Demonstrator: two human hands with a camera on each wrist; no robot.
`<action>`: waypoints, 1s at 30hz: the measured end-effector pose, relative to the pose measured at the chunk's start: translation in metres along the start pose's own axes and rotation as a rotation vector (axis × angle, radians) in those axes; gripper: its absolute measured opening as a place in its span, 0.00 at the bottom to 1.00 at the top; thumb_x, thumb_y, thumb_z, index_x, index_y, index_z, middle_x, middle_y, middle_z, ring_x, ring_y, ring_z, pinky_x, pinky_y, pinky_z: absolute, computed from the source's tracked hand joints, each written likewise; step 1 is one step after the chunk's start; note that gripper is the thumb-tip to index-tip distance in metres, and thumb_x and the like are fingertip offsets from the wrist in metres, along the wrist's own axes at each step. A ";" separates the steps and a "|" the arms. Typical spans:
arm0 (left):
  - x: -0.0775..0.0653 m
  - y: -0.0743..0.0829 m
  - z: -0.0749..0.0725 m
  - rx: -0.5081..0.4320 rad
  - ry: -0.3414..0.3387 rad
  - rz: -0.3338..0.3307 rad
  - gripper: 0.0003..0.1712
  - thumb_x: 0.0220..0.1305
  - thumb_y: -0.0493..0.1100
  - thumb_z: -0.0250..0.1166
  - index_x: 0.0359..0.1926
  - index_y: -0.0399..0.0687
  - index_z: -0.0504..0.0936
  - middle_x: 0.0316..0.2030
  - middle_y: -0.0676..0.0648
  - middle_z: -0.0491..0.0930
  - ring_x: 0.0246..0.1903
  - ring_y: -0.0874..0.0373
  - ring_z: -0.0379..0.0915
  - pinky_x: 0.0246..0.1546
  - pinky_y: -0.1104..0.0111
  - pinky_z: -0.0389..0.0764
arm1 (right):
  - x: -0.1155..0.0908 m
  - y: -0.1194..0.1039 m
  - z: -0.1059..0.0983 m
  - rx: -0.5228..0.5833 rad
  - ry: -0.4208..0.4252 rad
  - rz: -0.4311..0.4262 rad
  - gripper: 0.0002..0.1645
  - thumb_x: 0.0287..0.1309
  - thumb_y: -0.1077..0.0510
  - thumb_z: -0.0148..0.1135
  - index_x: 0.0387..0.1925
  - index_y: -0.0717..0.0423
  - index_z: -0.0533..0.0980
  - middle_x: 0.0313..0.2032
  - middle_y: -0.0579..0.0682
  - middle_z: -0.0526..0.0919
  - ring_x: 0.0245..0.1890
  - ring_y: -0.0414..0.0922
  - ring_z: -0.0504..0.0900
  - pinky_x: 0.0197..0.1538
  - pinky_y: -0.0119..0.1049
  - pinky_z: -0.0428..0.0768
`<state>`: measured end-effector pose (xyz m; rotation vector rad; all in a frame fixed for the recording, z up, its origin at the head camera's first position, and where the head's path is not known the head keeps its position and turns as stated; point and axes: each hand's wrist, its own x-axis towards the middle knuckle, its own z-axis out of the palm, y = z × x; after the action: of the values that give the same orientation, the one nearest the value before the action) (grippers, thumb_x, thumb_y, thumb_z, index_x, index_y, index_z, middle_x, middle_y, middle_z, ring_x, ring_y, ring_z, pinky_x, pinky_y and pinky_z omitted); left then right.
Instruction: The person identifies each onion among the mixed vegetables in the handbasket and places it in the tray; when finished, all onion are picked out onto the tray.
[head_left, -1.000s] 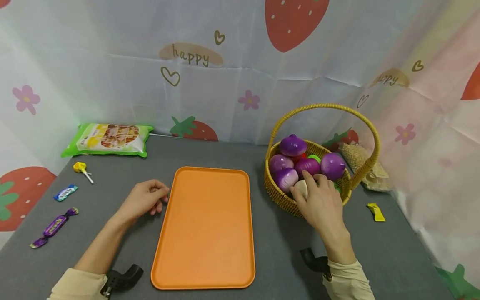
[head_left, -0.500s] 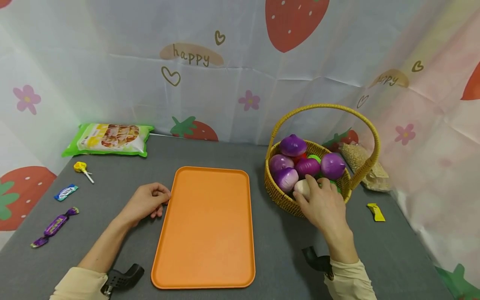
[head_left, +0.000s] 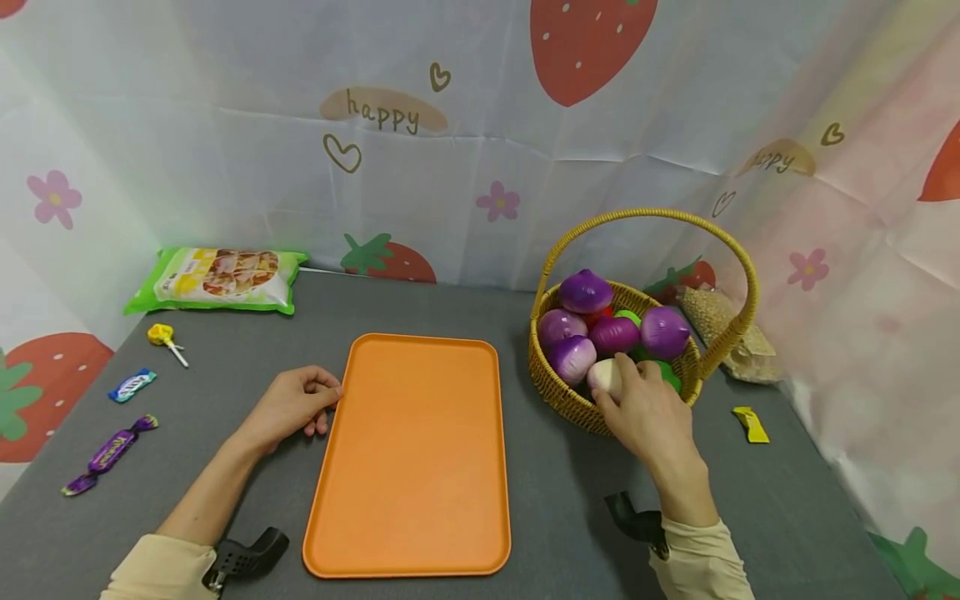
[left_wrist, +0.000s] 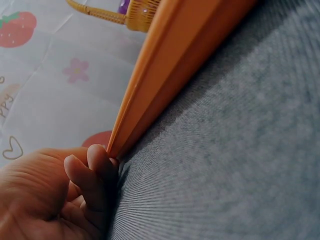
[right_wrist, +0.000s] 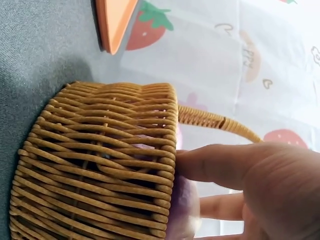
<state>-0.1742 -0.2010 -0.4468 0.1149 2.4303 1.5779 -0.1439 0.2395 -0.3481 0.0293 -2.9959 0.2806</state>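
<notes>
In the head view my right hand reaches into the yellow wicker basket, its thumb and fingers around a cream-white round vegetable. The fingers hide part of that vegetable. Several purple onions lie beside and behind it, with green pieces close to the fingers. The right wrist view shows the thumb just over the basket rim. At the left rim of the orange tray, my left hand pinches the edge between curled fingers; the left wrist view shows the fingertips at the tray's rim.
On the left lie a yellow lollipop, a blue candy and a purple-wrapped candy. A green food packet rests at the back left. A yellow candy and a bag of grains are right of the basket, whose handle arches high.
My right hand has shifted slightly right and closed in around the cream-white vegetable. The left hand has moved slightly right, onto the tray's rim. Tray and basket stay in place.
</notes>
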 end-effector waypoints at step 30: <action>-0.001 0.002 0.001 -0.001 -0.003 0.011 0.17 0.70 0.44 0.59 0.48 0.31 0.75 0.26 0.44 0.80 0.16 0.60 0.74 0.18 0.67 0.78 | -0.031 -0.074 0.017 0.216 0.261 -0.597 0.37 0.48 0.45 0.73 0.59 0.53 0.73 0.56 0.55 0.77 0.49 0.49 0.81 0.49 0.44 0.83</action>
<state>-0.1737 -0.1998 -0.4453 0.1305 2.4304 1.5826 -0.1127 0.1643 -0.3552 0.8184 -2.5344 0.4844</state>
